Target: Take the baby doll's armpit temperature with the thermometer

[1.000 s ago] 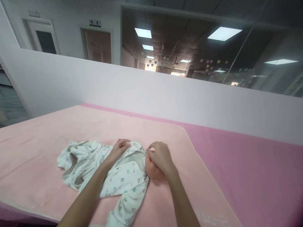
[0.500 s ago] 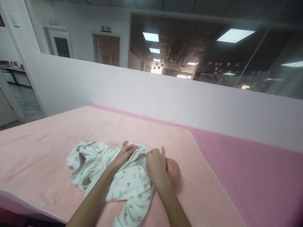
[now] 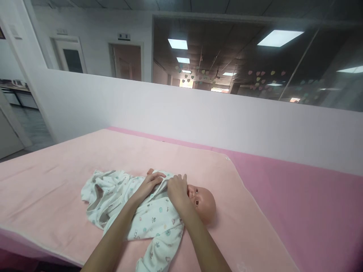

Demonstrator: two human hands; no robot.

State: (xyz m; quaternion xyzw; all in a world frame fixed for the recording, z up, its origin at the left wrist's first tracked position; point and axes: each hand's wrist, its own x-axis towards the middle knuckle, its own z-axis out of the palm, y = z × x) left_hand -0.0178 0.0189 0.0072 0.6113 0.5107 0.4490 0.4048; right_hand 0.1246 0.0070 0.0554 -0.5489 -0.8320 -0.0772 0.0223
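Observation:
A baby doll lies on its back on a pale pink blanket point(image 3: 70, 166), its bald head point(image 3: 203, 203) to the right, face up. It wears a white printed romper point(image 3: 141, 215) with the front partly unfastened. My left hand point(image 3: 149, 184) pinches the upper flap of the romper near the doll's chest. My right hand point(image 3: 177, 190) is closed on the romper's collar edge just beside the doll's chin. One empty sleeve point(image 3: 159, 253) trails toward me.
The blanket covers a darker pink surface point(image 3: 306, 211) that reaches right. A low white partition wall point(image 3: 198, 113) runs along the far side, with glass above it. Doors stand in the back left wall.
My right hand has left the doll's head and shifted left onto the romper collar, uncovering the face. The left hand has stayed on the romper flap.

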